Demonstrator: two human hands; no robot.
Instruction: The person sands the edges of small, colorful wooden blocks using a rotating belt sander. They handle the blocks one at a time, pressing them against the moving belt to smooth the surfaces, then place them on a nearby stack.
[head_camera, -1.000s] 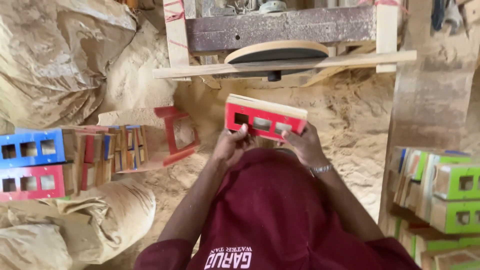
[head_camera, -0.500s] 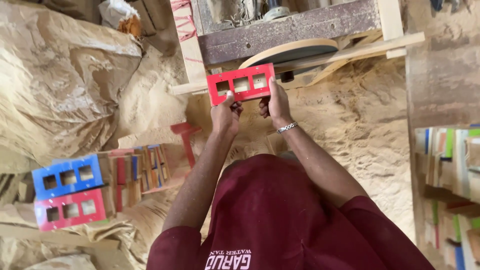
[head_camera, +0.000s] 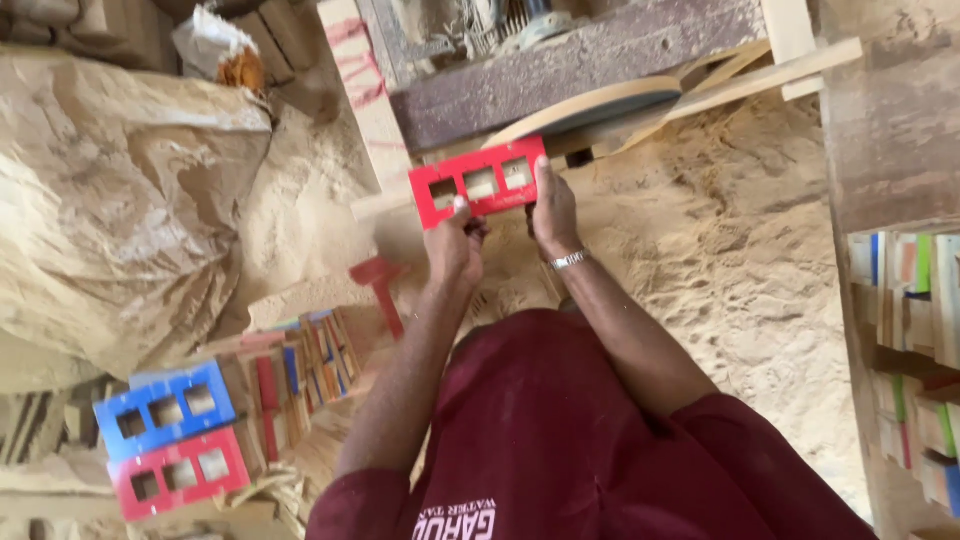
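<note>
I hold a red wooden board with three square cut-outs (head_camera: 480, 181) out in front of me, over the sawdust. My left hand (head_camera: 453, 245) grips its lower left edge with the thumb on the face. My right hand (head_camera: 552, 210), with a metal bracelet at the wrist, grips its right end. The board is just below a round sanding disc (head_camera: 590, 103) on a wooden machine bench (head_camera: 570, 55). My maroon shirt fills the bottom of the view.
A blue cut-out board (head_camera: 165, 408) and a red one (head_camera: 178, 474) lie at lower left beside a stack of coloured wooden pieces (head_camera: 295, 372). Large sacks (head_camera: 120, 200) stand at left. More coloured boards (head_camera: 905, 350) are stacked at right. Sawdust (head_camera: 740, 260) covers the ground.
Both hands have lifted the red board up and forward, from low over the sawdust to just under the sanding disc. The view has shifted with them.
</note>
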